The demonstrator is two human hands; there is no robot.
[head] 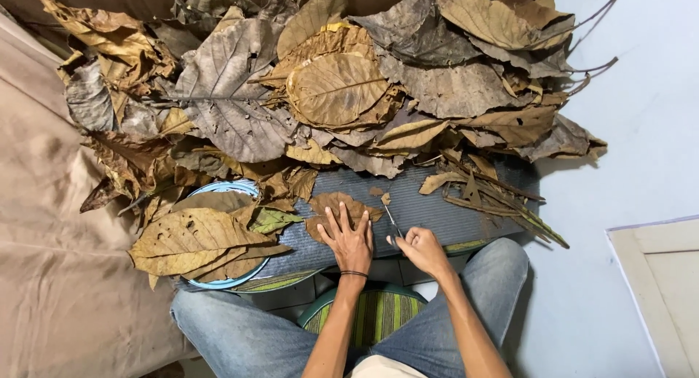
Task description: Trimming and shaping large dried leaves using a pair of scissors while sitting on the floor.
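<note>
My left hand [349, 241], fingers spread, flattens a small brown dry leaf [341, 207] at frame centre; right hand [421, 248] grips thin metal scissors [394, 224]. Cut stems [486, 190] piled right, big heap of dry brown leaves [328, 87] up top untouched.

blue basin [218, 186] mostly under leaves, leaf pile [306, 29] cut off above

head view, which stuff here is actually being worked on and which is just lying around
In use:
left hand pressing flat on a brown leaf
right hand holding a thin tool
grey mat

Lying about:
heap of dry leaves
blue bowl holding leaves
cut stems
</note>
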